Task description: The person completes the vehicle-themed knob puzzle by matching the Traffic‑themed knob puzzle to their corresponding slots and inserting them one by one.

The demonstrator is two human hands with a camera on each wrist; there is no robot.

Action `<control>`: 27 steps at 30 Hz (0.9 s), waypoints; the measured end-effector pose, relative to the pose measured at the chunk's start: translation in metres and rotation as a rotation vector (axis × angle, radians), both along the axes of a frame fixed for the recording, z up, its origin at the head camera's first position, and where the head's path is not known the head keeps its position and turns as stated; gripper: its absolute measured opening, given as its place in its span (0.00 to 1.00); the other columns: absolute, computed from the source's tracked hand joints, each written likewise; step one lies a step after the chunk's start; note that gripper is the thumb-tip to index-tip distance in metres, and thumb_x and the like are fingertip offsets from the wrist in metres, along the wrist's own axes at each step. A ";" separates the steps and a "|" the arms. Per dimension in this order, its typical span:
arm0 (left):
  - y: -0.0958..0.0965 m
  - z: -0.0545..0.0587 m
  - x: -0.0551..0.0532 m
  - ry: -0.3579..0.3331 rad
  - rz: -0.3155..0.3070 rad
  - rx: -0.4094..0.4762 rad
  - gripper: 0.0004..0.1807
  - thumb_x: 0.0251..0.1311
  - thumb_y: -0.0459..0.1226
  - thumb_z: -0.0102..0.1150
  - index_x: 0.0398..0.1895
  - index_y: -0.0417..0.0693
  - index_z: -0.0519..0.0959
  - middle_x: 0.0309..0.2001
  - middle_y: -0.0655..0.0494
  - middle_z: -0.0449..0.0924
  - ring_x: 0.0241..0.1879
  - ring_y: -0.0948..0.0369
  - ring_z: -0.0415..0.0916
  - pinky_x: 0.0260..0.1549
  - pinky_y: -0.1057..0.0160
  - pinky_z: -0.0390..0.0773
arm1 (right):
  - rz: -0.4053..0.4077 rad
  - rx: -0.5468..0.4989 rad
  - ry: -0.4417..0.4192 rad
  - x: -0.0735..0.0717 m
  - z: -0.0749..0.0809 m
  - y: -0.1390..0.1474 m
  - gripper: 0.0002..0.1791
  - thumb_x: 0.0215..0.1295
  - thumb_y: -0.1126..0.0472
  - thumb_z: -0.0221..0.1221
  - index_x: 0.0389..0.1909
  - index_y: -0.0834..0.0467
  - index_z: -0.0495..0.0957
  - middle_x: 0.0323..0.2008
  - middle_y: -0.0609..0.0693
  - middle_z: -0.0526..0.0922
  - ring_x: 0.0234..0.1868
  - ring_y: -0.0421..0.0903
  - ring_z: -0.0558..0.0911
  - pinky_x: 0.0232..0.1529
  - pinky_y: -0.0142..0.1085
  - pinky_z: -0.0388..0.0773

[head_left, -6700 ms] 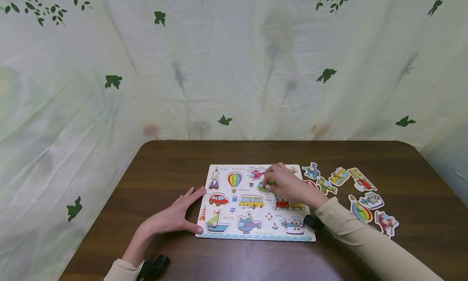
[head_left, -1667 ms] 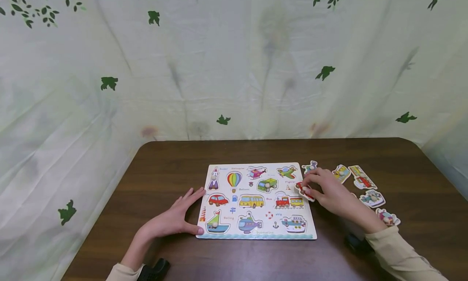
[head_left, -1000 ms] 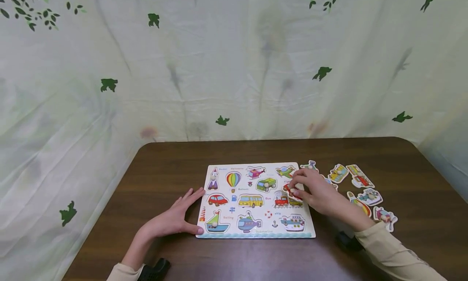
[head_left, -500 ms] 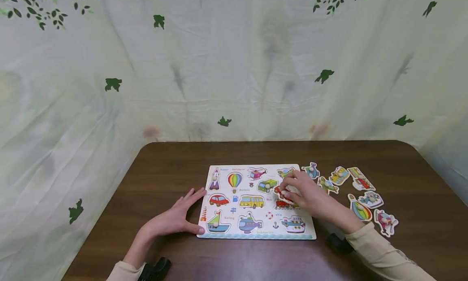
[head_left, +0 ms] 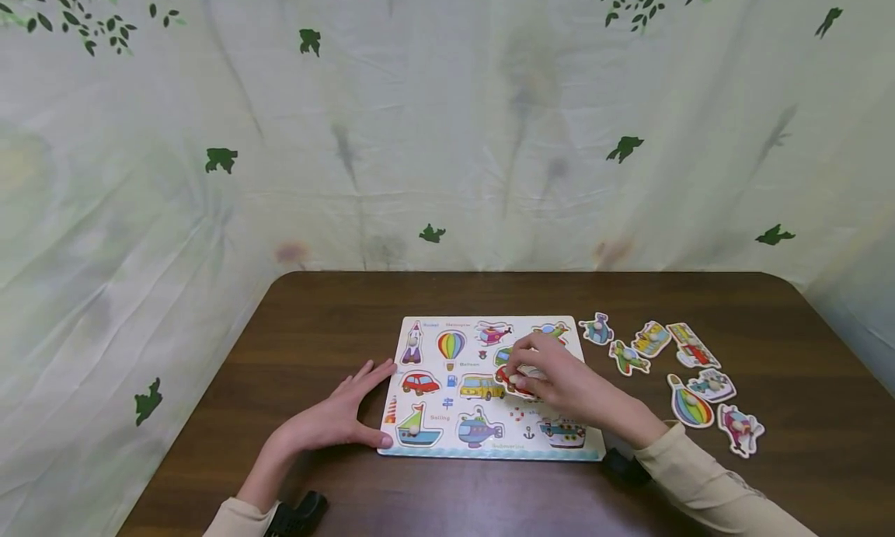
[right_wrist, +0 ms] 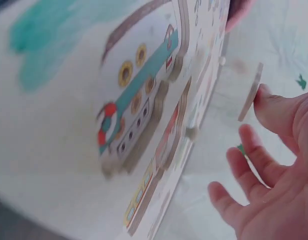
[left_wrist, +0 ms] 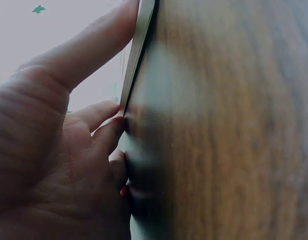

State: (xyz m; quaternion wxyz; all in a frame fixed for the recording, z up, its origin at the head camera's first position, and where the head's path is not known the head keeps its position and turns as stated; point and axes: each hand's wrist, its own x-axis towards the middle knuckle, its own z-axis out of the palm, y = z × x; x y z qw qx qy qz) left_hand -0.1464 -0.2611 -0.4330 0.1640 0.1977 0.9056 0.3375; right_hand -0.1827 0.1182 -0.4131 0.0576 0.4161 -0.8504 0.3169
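Observation:
A white puzzle board [head_left: 432,352] printed with vehicles lies on the table. My left hand [head_left: 336,413] rests at its left edge, thumb near the lower corner and fingers spread along the side; in the left wrist view the fingers [left_wrist: 101,115] touch the board's edge. My right hand [head_left: 562,378] pinches a red car puzzle piece [head_left: 513,383] by its knob, over the board between the printed bus [head_left: 478,387] and the green truck piece [head_left: 502,356]. The right wrist view shows the held piece [right_wrist: 252,94] edge-on, raised off the board, with the other fingers loosely spread.
Right of the board lie several loose pieces: a purple-blue one [head_left: 597,329], a green plane [head_left: 628,358], a yellow bus [head_left: 651,339], a train [head_left: 694,347], a ship [head_left: 712,385], a balloon [head_left: 692,406] and a pink helicopter [head_left: 741,430]. A leaf-patterned cloth [head_left: 461,133] hangs behind the table.
Earlier my right hand was at the green truck piece. It then took the red car piece at the board's right edge and has carried it left over the board. My left hand stays put.

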 end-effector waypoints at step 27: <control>0.001 0.001 0.001 -0.035 0.026 -0.020 0.59 0.45 0.57 0.74 0.78 0.57 0.52 0.78 0.53 0.47 0.76 0.44 0.30 0.68 0.35 0.34 | 0.088 0.058 -0.022 -0.014 0.006 -0.052 0.06 0.64 0.62 0.65 0.38 0.48 0.81 0.43 0.41 0.74 0.48 0.41 0.72 0.49 0.38 0.71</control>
